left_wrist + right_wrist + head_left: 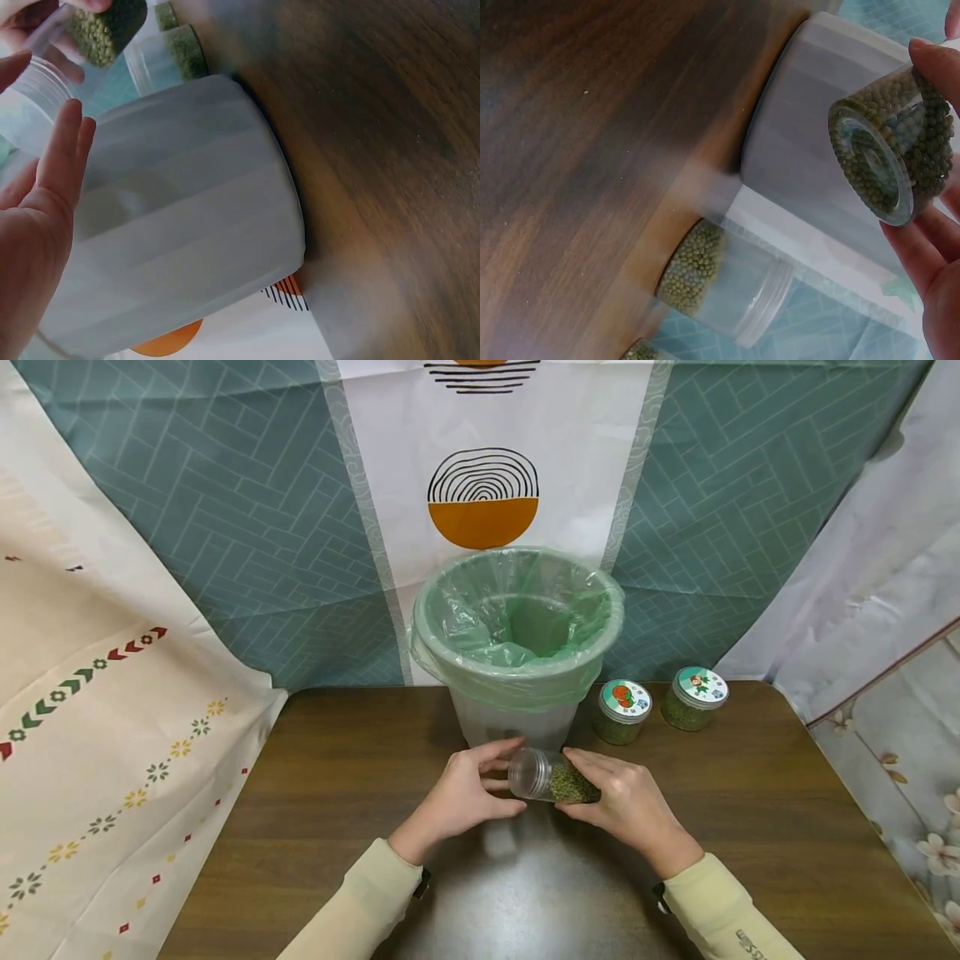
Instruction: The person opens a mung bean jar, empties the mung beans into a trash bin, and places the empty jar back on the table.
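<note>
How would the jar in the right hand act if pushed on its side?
The jar would probably roll, since it's round. Its little green beans look loose, so might slide and wobble it. It looks smooth, so might be slippery.

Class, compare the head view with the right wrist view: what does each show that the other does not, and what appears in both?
Only the head view: the printed lid tops of the two standing jars, the open mouth of the bin, and the orange half-circle on the cloth behind.

Only the right wrist view: the round base of the held jar.

Both: the right hand holding that jar, the green grains inside it, the bin's grey wall, the standing jars and the wooden table.
</note>
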Motion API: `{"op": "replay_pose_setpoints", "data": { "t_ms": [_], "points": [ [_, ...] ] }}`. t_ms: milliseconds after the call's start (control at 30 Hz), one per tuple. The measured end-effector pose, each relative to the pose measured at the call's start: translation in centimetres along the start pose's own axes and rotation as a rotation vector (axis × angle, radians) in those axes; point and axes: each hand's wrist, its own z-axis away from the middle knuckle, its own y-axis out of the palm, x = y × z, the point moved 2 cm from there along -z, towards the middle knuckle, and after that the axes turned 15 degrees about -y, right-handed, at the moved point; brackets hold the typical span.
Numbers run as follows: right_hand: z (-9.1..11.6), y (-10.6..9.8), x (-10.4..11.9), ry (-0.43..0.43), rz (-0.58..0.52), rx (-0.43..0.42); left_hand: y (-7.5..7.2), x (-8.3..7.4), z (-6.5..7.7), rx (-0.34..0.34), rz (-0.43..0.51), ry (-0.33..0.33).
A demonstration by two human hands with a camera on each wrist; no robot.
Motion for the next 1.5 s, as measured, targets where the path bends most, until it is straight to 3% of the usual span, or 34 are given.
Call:
{"op": "replay_pose_setpoints", "data": {
  "t_ms": [133, 400, 467, 667, 733, 833, 933, 1167, 1300, 1500],
  "points": [
    [0.0, 0.0, 0.0, -0.006, 0.001, -0.010, 0.0, 0.0, -0.1, -0.027, -0.001, -0.027],
    [-0.1, -0.1, -0.1, -0.010, -0.001, -0.014, 0.2, -0.2, 0.0, -0.158, -0.042, -0.123],
    [-0.1, -0.1, -0.1, -0.008, -0.001, -0.010, 0.1, -0.3, 0.0, -0.142, -0.026, -0.130],
    [0.0, 0.0, -0.1, -0.009, 0.010, -0.015, -0.1, -0.8, 0.5, 0.031, 0.080, -0.137],
    [0.0, 0.0, -0.1, -0.016, 0.014, -0.022, -0.2, -1.2, 0.7, 0.052, 0.095, -0.126],
    [0.0, 0.1, -0.1, -0.019, 0.008, -0.023, -0.2, -1.8, 0.9, 0.047, 0.110, -0.115],
    [-0.1, 0.0, 0.0, -0.010, -0.004, -0.011, -0.2, -2.3, 1.2, 0.000, 0.088, -0.121],
    [-0.1, 0.0, 0.1, -0.006, -0.007, -0.005, 0.1, -2.8, 1.5, -0.094, 0.001, -0.177],
    [-0.1, -0.1, 0.0, -0.006, 0.004, 0.002, 0.0, -2.9, 1.6, -0.066, -0.022, -0.156],
    [-0.1, -0.1, 0.0, 0.001, 0.010, 0.020, 0.0, -3.0, 1.5, -0.008, -0.078, -0.050]
  ]
}}
